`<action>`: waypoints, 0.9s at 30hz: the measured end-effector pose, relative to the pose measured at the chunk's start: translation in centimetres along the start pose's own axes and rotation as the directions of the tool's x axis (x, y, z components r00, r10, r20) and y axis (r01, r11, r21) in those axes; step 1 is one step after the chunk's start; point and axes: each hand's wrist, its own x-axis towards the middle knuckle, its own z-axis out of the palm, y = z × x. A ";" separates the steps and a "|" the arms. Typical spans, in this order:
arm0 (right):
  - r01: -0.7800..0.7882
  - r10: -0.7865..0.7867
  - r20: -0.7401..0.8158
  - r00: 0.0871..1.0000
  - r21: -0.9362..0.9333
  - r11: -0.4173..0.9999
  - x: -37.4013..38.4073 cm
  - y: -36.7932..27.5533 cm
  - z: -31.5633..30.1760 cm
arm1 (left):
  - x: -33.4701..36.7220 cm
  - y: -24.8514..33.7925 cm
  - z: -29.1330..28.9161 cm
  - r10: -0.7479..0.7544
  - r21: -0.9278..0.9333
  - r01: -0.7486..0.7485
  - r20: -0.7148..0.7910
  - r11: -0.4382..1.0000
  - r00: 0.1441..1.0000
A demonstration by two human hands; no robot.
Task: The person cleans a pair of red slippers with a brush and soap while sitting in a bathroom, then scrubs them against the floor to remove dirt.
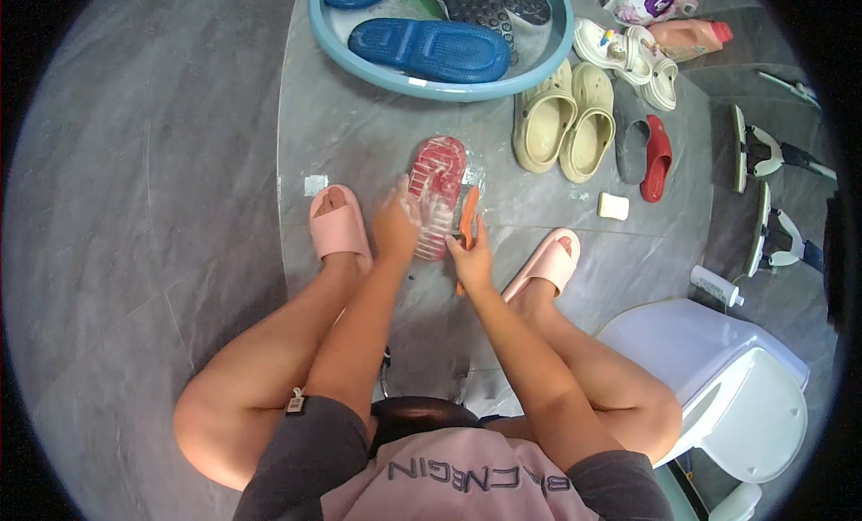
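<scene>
Between my feet, a red slipper (440,175) is held with its ridged sole showing, streaked with white suds. My left hand (396,223) is closed on its left edge, and foam covers the fingers. An orange-handled brush (469,214) stands beside the slipper's right side, gripped in my right hand (471,256). Its bristles cannot be made out from here. Above them, a light-blue basin (449,93) holds soapy water, a blue slipper (431,50), part of another blue one and a dark studded sole (489,4).
To the right stand beige clogs (545,130), white clogs (628,54), a grey slipper (631,135) and another red slipper (658,157). A white soap bar (613,206) lies on the grey tiles. Farther right are a pink bottle (690,39), a white bottle (716,286) and a toilet (763,413).
</scene>
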 end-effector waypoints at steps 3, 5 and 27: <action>0.022 -0.022 -0.001 1.000 0.020 1.000 -0.5 2.0 0.4 | -3.3 4.2 2.5 0.008 0.203 0.034 -0.201 0.979 0.980; -0.059 0.067 -0.054 0.996 0.136 0.989 -0.2 3.6 -0.4 | -3.7 7.1 3.0 -0.254 0.519 0.173 0.089 0.837 0.963; 0.218 -0.212 0.130 0.969 -0.852 0.475 13.1 -5.3 -5.7 | -2.3 6.9 8.7 -0.140 0.794 0.123 -0.048 0.596 0.989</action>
